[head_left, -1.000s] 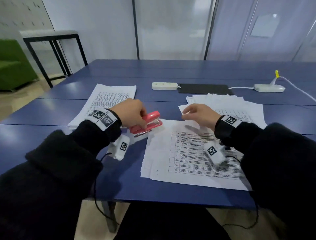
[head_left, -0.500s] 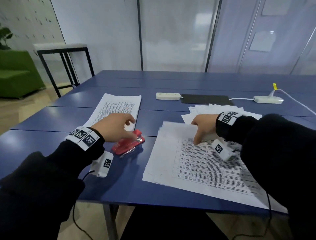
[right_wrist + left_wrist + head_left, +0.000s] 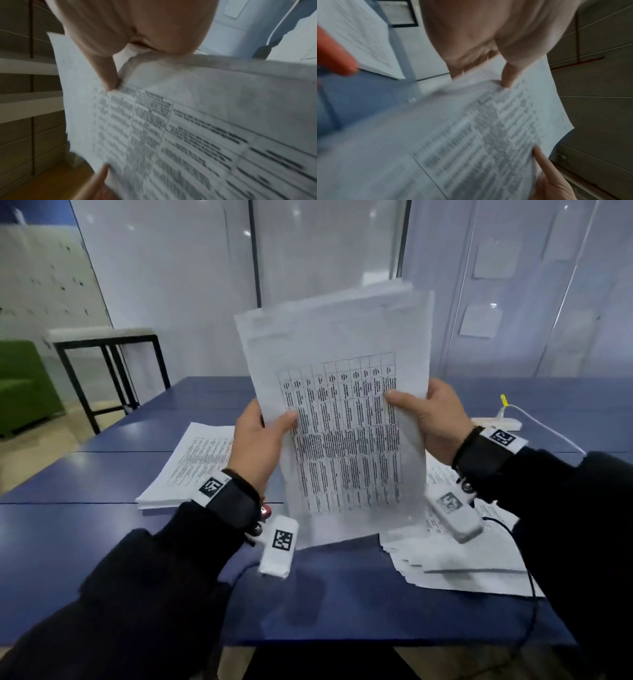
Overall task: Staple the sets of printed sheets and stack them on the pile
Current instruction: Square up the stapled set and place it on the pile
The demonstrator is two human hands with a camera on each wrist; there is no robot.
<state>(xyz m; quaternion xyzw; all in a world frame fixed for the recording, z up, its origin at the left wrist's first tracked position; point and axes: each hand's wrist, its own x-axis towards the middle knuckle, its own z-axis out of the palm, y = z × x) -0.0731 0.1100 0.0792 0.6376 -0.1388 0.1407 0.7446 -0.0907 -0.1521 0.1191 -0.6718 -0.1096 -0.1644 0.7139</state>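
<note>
I hold a set of printed sheets [image 3: 342,419] upright above the blue table [image 3: 102,542], its bottom edge near the tabletop. My left hand [image 3: 260,436] grips its left edge, thumb on the printed face. My right hand [image 3: 428,416] grips the right edge the same way. The sheets [image 3: 471,135] fill the left wrist view and the sheets [image 3: 188,121] fill the right wrist view, both blurred. The red stapler [image 3: 266,511] lies on the table, almost hidden behind my left wrist; the stapler [image 3: 332,54] shows at the left of the left wrist view. A pile of sheets [image 3: 191,467] lies at the left.
Loose printed sheets [image 3: 462,559] are spread on the table at the right. A white power strip [image 3: 496,422] with a cable lies behind my right wrist. A black-legged stool [image 3: 102,344] and a green seat [image 3: 24,385] stand beyond the table's left side.
My left hand has let go of the stapler, which stays on the table. Both hands have lifted a set of sheets from the right-hand heap and stood it upright.
</note>
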